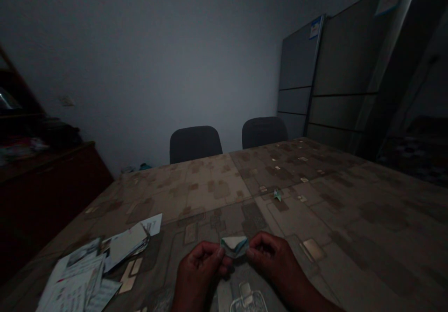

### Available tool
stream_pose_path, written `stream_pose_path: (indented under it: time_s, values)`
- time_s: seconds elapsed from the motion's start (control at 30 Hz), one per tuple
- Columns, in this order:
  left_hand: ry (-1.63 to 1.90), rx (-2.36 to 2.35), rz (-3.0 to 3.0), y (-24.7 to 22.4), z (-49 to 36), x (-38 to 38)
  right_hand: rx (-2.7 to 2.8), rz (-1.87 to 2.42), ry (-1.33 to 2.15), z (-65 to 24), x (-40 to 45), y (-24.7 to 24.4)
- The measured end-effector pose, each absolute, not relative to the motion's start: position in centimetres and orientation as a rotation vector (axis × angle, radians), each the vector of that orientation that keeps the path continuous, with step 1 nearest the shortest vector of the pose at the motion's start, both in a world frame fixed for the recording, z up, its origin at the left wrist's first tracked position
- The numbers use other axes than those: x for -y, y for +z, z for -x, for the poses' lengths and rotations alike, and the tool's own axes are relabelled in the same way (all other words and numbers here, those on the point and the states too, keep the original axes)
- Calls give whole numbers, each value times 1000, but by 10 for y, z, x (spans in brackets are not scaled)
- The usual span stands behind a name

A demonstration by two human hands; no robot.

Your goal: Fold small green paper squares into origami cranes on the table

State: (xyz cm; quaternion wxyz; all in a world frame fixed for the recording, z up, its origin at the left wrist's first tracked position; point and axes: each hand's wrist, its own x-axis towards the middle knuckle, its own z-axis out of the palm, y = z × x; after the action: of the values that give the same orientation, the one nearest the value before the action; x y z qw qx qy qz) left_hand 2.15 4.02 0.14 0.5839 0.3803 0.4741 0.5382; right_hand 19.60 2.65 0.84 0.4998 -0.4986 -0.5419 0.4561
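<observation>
A small folded piece of paper [234,246], pale with a bluish-green edge, is held just above the near part of the table. My left hand [203,267] pinches its left corner between thumb and fingers. At the right corner, my right hand [276,258] grips it the same way. Beyond the hands, slightly to the right, a small greenish folded paper piece [277,195] rests on the patterned tablecloth [217,186]. The picture is dim, so the fold details are hard to make out.
Loose printed papers [77,279] and a stack of paper pieces [128,244] lie at the table's left. Two dark chairs [195,144] [264,132] stand at the far edge. A brown cabinet [52,181] is at left, and a tall wardrobe [343,69] at right.
</observation>
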Motion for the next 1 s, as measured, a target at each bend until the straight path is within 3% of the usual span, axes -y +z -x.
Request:
stream_pose_path:
  time_s: [0.4,1.0]
  values:
    - [1395,-1057,-822,15,-33,-28,1365,1202,897,-192,-18,21]
    - [1338,-1139,-885,15,-37,-27,1348,1280,927,-191,-22,16]
